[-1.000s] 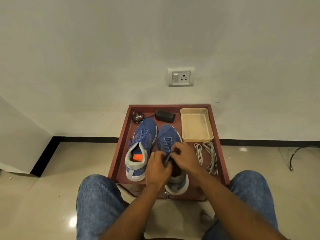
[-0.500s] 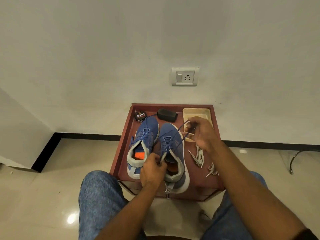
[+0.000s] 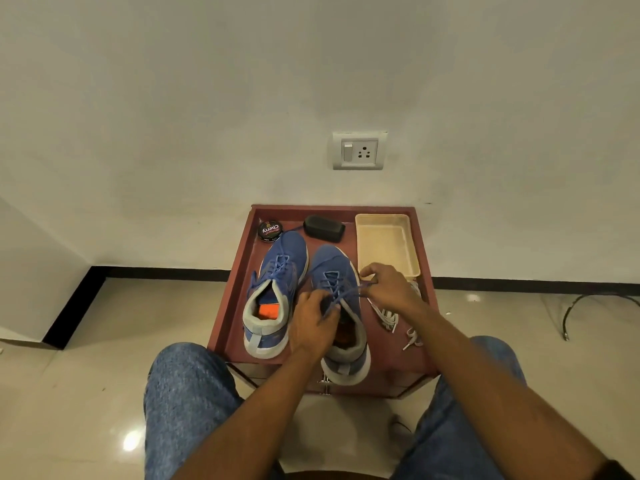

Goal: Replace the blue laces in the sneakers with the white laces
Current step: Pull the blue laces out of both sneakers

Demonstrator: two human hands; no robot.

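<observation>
Two blue sneakers stand side by side on a small reddish-brown table [image 3: 239, 289]. The left sneaker [image 3: 277, 289] keeps its blue lace threaded. My left hand [image 3: 311, 323] grips the right sneaker [image 3: 334, 271] at its tongue and holds a strand of the blue lace [image 3: 349, 294]. My right hand [image 3: 388, 289] pinches the other end of that lace just right of the shoe. The white laces [image 3: 389, 317] lie loose on the table beside the right sneaker, partly hidden by my right wrist.
A round shoe-polish tin [image 3: 270, 231] and a black brush [image 3: 323, 228] sit at the table's back. A beige tray [image 3: 386, 245] stands at the back right. A wall socket [image 3: 359, 151] is above. My knees flank the table's front; a cable [image 3: 588, 303] lies on the floor at right.
My right hand, which had pulled the blue lace up toward the beige tray, has come back down close to the right sneaker. My left hand stays at the shoe's tongue.
</observation>
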